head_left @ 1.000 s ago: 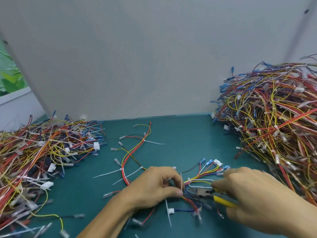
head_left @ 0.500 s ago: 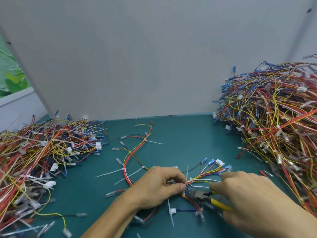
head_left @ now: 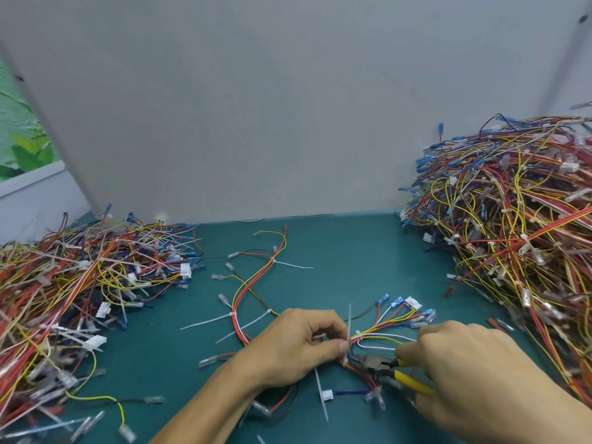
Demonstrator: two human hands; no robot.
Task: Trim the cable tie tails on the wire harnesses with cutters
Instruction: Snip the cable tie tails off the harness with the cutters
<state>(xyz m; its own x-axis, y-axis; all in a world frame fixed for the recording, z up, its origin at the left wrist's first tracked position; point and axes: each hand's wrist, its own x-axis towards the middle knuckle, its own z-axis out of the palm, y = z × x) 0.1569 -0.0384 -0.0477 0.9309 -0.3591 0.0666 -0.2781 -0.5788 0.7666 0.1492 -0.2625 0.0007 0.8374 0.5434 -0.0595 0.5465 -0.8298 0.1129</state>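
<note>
Green mat (head_left: 346, 251) open mid-bench — harness piles (head_left: 80, 283) crowd both sides.

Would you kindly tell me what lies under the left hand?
The wire harness runs under the left hand, emerging at both sides; the hand pinches it by an upright cable tie tail. The stretch beneath the palm is covered.

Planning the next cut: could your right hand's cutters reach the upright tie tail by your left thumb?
Probably yes: the cutters in the right hand lie just below the upright tie tail, with nothing between; the left hand pinches the harness nearby.
</note>
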